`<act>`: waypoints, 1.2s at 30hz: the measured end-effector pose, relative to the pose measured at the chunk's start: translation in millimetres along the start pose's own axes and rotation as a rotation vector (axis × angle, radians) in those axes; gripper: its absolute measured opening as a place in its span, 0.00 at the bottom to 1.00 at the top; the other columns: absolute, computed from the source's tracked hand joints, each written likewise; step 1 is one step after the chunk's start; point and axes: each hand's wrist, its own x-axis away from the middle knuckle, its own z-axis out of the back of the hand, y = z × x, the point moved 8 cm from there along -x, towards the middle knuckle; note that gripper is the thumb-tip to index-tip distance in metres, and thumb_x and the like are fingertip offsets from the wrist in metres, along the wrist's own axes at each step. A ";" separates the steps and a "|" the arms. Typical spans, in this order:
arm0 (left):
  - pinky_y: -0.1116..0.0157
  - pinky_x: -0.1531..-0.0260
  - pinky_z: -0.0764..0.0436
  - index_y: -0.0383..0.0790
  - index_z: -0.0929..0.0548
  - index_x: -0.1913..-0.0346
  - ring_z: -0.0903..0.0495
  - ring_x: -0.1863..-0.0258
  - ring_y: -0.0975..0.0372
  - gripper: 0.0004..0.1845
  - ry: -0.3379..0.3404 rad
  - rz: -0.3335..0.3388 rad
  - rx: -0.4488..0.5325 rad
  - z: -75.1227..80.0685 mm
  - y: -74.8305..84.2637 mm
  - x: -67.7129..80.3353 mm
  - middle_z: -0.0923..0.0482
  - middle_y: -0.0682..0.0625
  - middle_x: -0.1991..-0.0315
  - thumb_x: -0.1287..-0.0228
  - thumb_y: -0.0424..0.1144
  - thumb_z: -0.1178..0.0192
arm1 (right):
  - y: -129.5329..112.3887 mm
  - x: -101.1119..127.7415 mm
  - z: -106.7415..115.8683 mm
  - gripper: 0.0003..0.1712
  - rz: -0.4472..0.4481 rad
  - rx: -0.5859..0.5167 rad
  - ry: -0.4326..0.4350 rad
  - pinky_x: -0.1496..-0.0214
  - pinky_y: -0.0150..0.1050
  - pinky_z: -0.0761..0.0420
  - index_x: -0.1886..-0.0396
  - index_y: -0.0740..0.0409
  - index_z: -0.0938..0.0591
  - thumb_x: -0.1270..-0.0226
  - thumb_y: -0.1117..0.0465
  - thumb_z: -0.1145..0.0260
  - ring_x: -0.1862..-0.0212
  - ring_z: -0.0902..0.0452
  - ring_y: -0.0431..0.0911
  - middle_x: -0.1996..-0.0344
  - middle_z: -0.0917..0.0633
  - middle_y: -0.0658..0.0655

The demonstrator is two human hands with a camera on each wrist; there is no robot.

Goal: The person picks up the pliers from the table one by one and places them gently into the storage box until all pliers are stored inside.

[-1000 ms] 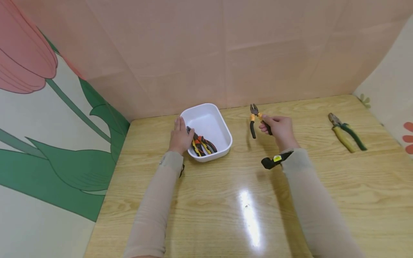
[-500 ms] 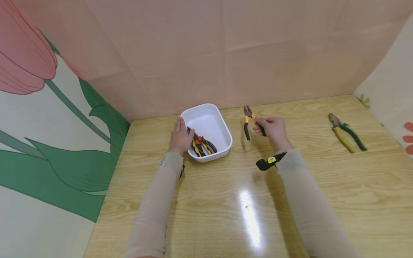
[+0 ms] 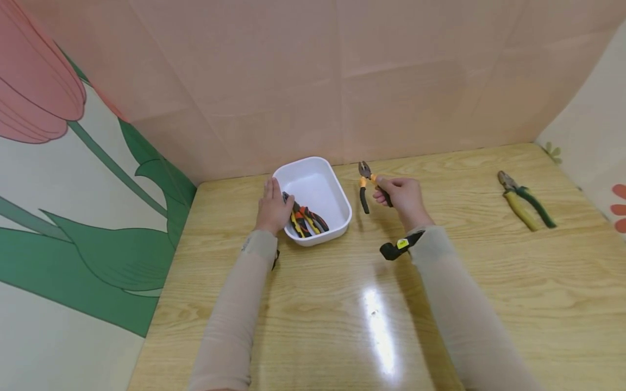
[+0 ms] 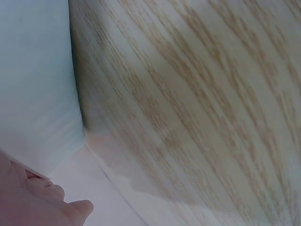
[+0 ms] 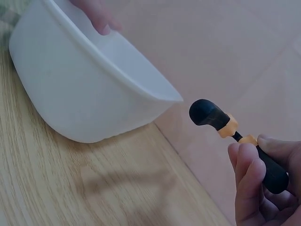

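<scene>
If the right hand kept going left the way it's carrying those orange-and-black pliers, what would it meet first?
Most likely the white tub. The right hand holds the pliers just right of the tub's rim, above the table; height is hard to judge, so they might pass over the rim.

One white tub (image 3: 337, 198). Four pliers counted: two in the tub (image 3: 304, 218), one held (image 3: 364, 187), one at the table's right edge (image 3: 525, 207).

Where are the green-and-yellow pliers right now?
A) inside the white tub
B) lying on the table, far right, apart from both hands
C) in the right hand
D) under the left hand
B: the green-and-yellow pliers lie flat on the table, well clear of the right hand, which holds the orange-and-black pliers; the left hand rests at the white tub.
</scene>
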 end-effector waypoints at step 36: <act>0.45 0.22 0.55 0.35 0.63 0.19 0.64 0.19 0.49 0.43 0.020 -0.023 0.006 -1.3 -2.6 -3.5 0.67 0.41 0.17 0.20 0.55 0.57 | -11.3 0.0 -35.3 0.22 0.012 0.002 -0.027 0.72 0.27 0.17 0.53 0.75 0.19 0.25 0.56 0.35 0.79 0.20 0.36 0.82 0.15 0.48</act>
